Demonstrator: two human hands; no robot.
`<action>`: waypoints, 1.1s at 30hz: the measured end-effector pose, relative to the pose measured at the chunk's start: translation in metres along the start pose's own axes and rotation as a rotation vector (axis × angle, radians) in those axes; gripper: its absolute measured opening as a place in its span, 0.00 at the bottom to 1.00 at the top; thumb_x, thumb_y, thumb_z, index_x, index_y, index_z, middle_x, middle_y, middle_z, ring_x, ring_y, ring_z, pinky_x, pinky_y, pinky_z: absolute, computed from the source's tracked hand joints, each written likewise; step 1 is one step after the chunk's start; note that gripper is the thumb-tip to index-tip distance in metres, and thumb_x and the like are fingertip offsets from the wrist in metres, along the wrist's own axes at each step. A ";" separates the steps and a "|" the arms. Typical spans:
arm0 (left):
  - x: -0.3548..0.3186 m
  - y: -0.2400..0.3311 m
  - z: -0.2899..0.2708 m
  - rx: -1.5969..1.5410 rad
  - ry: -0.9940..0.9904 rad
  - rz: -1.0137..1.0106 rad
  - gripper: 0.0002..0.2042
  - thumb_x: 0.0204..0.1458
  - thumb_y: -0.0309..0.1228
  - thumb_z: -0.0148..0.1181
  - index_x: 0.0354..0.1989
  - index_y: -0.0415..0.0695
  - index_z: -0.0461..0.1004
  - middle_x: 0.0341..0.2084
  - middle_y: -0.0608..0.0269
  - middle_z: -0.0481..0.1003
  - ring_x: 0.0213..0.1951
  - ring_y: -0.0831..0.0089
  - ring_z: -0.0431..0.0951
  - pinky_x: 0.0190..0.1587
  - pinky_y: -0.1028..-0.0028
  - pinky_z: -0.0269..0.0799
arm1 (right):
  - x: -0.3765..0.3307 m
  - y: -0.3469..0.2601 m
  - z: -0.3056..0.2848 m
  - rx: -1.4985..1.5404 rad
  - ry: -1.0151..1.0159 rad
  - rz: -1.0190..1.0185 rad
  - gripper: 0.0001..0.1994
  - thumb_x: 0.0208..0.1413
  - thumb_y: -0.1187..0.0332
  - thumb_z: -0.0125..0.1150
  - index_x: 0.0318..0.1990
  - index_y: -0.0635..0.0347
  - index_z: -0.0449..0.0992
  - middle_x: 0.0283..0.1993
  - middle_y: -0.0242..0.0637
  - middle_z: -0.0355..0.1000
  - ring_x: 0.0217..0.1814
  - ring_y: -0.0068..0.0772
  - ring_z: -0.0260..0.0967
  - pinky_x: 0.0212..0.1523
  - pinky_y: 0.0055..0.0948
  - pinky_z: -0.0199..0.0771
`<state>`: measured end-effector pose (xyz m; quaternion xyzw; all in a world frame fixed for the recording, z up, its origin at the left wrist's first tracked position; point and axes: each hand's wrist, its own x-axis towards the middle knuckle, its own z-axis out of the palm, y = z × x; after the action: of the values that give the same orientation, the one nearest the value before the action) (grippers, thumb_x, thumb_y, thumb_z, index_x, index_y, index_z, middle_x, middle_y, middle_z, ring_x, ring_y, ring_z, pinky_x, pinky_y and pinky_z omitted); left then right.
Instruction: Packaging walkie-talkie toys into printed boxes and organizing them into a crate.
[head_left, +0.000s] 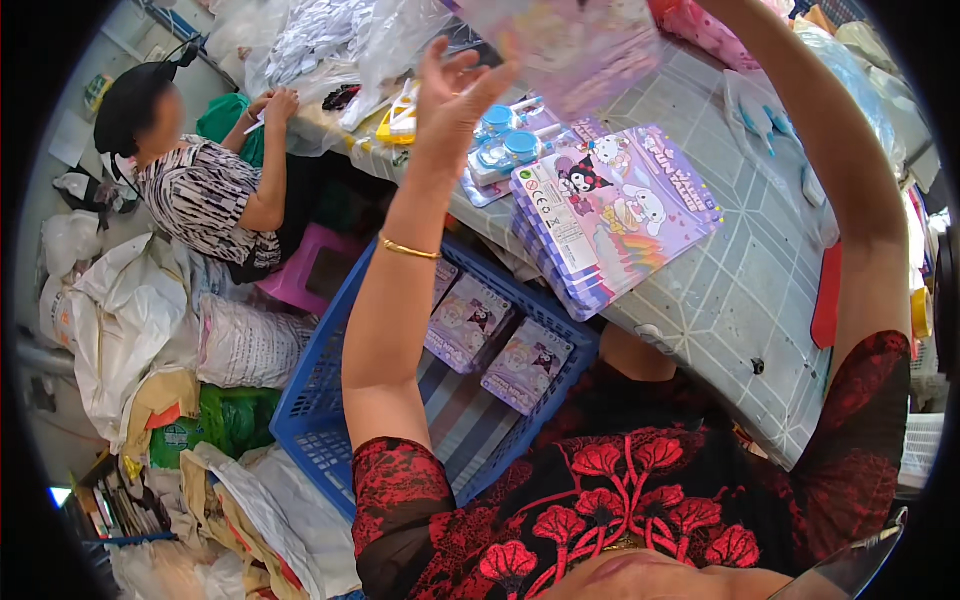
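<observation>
My left hand point(460, 105) is raised over the table's near left side, its fingers spread and nothing in them. Just beyond its fingertips hangs a blurred purple printed card point(570, 50), cut by the upper edge. My right forearm point(790, 80) reaches up past that edge, so the hand itself and any hold on the card are hidden. Below, a stack of purple cartoon-printed cards point(630, 215) lies on the table. Left of the stack are toy packs with round blue lids point(520, 147), partly behind my left hand.
A blue plastic basket point(315, 370) holding packed purple boxes point(528, 365) stands beside the table point(690, 300). At the far left a person point(215, 190) sits working near a pink stool point(315, 265). Sacks point(140, 330) crowd the floor. A red object point(827, 297) lies at the table's right.
</observation>
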<state>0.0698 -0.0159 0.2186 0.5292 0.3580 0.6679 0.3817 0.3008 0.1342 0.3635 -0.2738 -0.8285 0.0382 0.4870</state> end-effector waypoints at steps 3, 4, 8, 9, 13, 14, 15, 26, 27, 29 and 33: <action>0.001 -0.004 -0.001 -0.135 -0.037 0.017 0.36 0.43 0.37 0.70 0.57 0.39 0.56 0.50 0.54 0.66 0.52 0.69 0.67 0.53 0.69 0.65 | 0.005 -0.036 0.018 0.646 0.003 0.405 0.05 0.55 0.68 0.56 0.34 0.60 0.73 0.28 0.30 0.71 0.27 0.22 0.68 0.27 0.25 0.71; 0.004 -0.002 0.000 -0.296 -0.125 0.023 0.31 0.45 0.37 0.68 0.56 0.39 0.59 0.49 0.56 0.68 0.51 0.71 0.68 0.54 0.68 0.65 | 0.007 -0.031 0.020 0.597 0.003 0.433 0.04 0.56 0.69 0.56 0.34 0.58 0.73 0.28 0.30 0.71 0.27 0.23 0.68 0.28 0.26 0.72; -0.012 -0.005 0.012 -0.440 -0.035 -0.202 0.17 0.50 0.28 0.62 0.48 0.40 0.68 0.42 0.63 0.74 0.42 0.71 0.75 0.46 0.69 0.72 | -0.004 -0.022 0.055 0.641 -0.060 0.477 0.06 0.55 0.68 0.57 0.36 0.60 0.74 0.29 0.32 0.71 0.26 0.22 0.66 0.23 0.23 0.66; -0.021 -0.008 0.019 -0.450 0.048 -0.190 0.17 0.49 0.27 0.62 0.48 0.41 0.69 0.42 0.63 0.74 0.42 0.70 0.75 0.46 0.69 0.73 | -0.006 -0.028 0.073 0.664 -0.104 0.524 0.08 0.55 0.67 0.56 0.39 0.61 0.75 0.29 0.32 0.71 0.25 0.22 0.66 0.23 0.22 0.66; -0.030 -0.015 0.063 -0.632 0.153 -0.262 0.15 0.48 0.25 0.62 0.45 0.39 0.70 0.40 0.62 0.74 0.41 0.70 0.75 0.46 0.68 0.72 | 0.001 0.002 0.086 0.357 -0.325 0.174 0.17 0.54 0.60 0.56 0.46 0.62 0.73 0.35 0.38 0.73 0.39 0.32 0.70 0.38 0.32 0.71; -0.032 -0.019 0.056 -0.719 0.209 -0.313 0.15 0.48 0.25 0.62 0.45 0.37 0.70 0.39 0.60 0.74 0.41 0.70 0.75 0.46 0.68 0.73 | -0.004 -0.027 0.094 0.198 -0.371 0.331 0.20 0.52 0.58 0.56 0.47 0.63 0.72 0.38 0.39 0.74 0.44 0.35 0.69 0.42 0.34 0.71; -0.034 -0.023 0.047 -0.737 0.255 -0.354 0.13 0.49 0.25 0.62 0.42 0.35 0.70 0.37 0.57 0.74 0.40 0.67 0.76 0.45 0.65 0.73 | -0.010 -0.021 0.104 0.295 -0.437 0.246 0.19 0.53 0.58 0.56 0.47 0.64 0.72 0.39 0.39 0.73 0.44 0.34 0.69 0.43 0.33 0.70; 0.012 -0.016 -0.059 -0.944 -0.236 -0.479 0.29 0.56 0.50 0.45 0.54 0.34 0.63 0.46 0.49 0.73 0.44 0.57 0.76 0.46 0.59 0.75 | -0.051 0.072 0.103 0.969 -0.470 1.028 0.14 0.55 0.60 0.56 0.43 0.62 0.72 0.38 0.36 0.76 0.37 0.26 0.75 0.42 0.28 0.76; 0.006 -0.014 -0.071 -1.003 -0.147 -0.404 0.34 0.55 0.55 0.43 0.55 0.33 0.61 0.48 0.48 0.71 0.49 0.55 0.73 0.49 0.55 0.72 | -0.063 0.060 0.114 0.978 -0.344 1.120 0.12 0.54 0.63 0.56 0.41 0.61 0.71 0.39 0.37 0.74 0.38 0.30 0.75 0.41 0.33 0.77; 0.004 -0.009 -0.063 -0.916 -0.025 -0.364 0.33 0.55 0.56 0.44 0.53 0.33 0.61 0.48 0.47 0.68 0.48 0.54 0.71 0.51 0.55 0.70 | -0.086 0.057 0.123 0.975 -0.132 1.220 0.10 0.56 0.66 0.55 0.40 0.62 0.71 0.37 0.41 0.75 0.38 0.35 0.75 0.43 0.42 0.79; 0.017 -0.048 -0.076 -0.508 0.212 -0.384 0.18 0.50 0.32 0.59 0.47 0.36 0.66 0.43 0.55 0.73 0.44 0.63 0.73 0.54 0.60 0.66 | -0.137 0.061 0.144 0.860 -0.049 1.318 0.10 0.50 0.67 0.63 0.36 0.64 0.73 0.33 0.40 0.75 0.30 0.35 0.75 0.33 0.37 0.80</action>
<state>-0.0006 0.0150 0.1701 0.2677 0.3108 0.7029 0.5811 0.2582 0.1483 0.1606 -0.4953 -0.4184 0.6423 0.4088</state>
